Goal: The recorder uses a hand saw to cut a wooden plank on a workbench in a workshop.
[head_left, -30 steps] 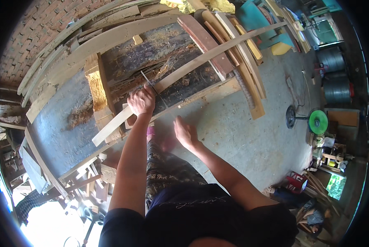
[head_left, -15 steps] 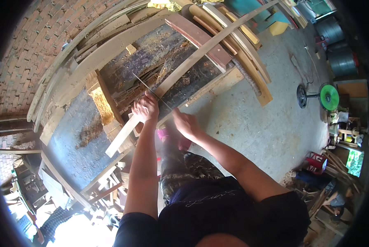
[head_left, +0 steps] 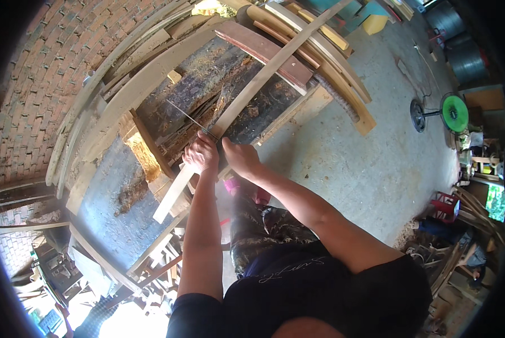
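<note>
A long wooden strip [head_left: 264, 74] lies slantwise over the workbench, its near end jutting past a wooden block. My left hand [head_left: 202, 154] is closed around the strip close to that end and presses it down. In my closed right hand [head_left: 242, 157] is one end of a thin metal blade [head_left: 186, 114], narrow and straight. The blade crosses the strip just beyond my left fingers, with its tip out over the bench to the left. My fingers hide its handle, and whether it has teeth is too small to tell.
The dark workbench [head_left: 117, 197] carries boards, wood scraps and sawdust. A reddish-brown plank [head_left: 269, 56] lies under the strip's far part. A brick wall [head_left: 55, 73] rises at the left. On the concrete floor [head_left: 365, 163] at the right stands a green fan [head_left: 454, 112]. Another person is at far lower right.
My right hand has moved left and slightly up, close against the strip. The blade has slid with it, farther out to the left. My left hand keeps its hold.
</note>
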Demonstrator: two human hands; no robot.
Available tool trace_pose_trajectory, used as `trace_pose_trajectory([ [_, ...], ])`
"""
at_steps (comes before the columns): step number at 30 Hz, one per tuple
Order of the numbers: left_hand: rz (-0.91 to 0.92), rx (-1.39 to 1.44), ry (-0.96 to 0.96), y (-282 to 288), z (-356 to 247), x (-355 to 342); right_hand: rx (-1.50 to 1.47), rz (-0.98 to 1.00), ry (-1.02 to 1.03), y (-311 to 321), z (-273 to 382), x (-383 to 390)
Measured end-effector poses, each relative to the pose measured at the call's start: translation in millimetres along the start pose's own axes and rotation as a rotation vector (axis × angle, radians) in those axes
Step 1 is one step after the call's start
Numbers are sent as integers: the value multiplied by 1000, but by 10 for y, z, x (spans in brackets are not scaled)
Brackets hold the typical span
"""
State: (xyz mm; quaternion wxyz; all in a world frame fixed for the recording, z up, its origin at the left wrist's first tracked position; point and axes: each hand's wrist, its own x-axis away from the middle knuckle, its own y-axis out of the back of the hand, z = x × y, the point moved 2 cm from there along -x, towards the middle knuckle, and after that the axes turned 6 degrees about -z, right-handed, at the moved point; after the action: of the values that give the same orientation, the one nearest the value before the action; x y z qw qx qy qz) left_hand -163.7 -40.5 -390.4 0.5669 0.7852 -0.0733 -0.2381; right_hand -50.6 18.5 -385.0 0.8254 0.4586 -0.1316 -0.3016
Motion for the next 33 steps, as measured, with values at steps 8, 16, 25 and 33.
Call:
trace_pose_trajectory([
  [8, -69, 18, 6, 15, 185, 38, -194, 194, -219, 217, 39, 450],
  [16, -23, -28, 7, -29, 220, 25, -121, 55, -16, 252, 8, 573],
  [25, -60, -20, -18, -35, 121, 19, -90, 44, -52, 114, 124, 61],
  [33, -96, -6, -28, 12, 77, -7, -53, 30, -47, 91, 55, 182],
])
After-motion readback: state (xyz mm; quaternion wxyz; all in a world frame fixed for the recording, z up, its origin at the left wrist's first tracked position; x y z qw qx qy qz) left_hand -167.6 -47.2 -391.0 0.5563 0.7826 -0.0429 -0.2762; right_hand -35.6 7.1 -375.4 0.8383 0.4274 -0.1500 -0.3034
